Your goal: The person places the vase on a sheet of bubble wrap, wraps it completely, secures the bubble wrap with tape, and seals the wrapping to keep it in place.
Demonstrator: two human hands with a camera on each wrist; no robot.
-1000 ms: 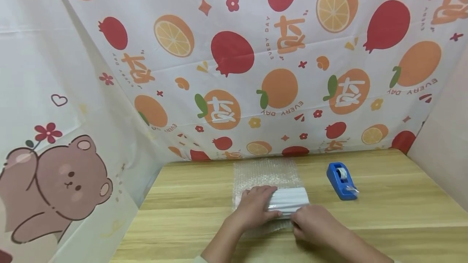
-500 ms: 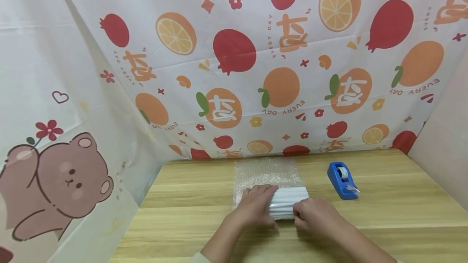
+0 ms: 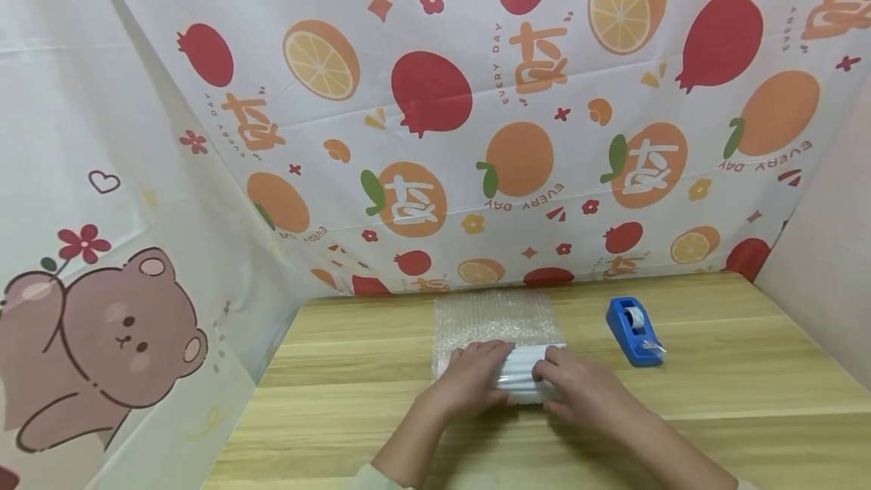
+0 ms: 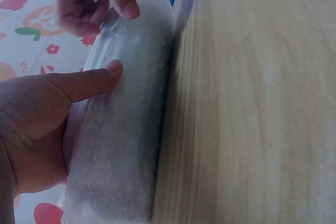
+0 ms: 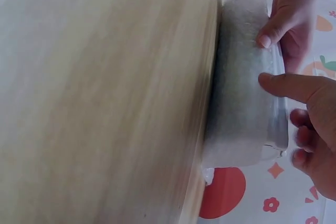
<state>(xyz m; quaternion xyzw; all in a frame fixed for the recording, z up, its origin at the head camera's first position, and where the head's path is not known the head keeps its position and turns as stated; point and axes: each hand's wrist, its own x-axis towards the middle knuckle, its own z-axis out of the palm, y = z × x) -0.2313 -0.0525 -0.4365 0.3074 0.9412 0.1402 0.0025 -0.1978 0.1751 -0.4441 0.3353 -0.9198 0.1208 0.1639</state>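
A bundle of white rods or tubes in shiny clear film [image 3: 519, 366] lies across a sheet of bubble wrap [image 3: 493, 314] in the head view. The sheet's near end is folded up against the bundle's near side, as the left wrist view shows of the bubble wrap [image 4: 123, 124]. My left hand [image 3: 468, 383] grips the left part, fingers over the top and thumb on the wrap. At the right end, my right hand [image 3: 587, 390] holds the folded wrap to the bundle, its thumb pressing the near side in the right wrist view. The palms hide part of the bundle.
A blue tape dispenser [image 3: 636, 333] with a clear roll stands right of the sheet, a strip of tape hanging at its front. The wooden table [image 3: 354, 369] ends at a fruit-print cloth [image 3: 435, 172] behind. A bear-print cloth [image 3: 129, 331] hangs at the left.
The near end of the bubble wrap, flat on the table earlier, has come up against the bundle. My right hand has shifted up onto the bundle's right end; my left hand stays over it.
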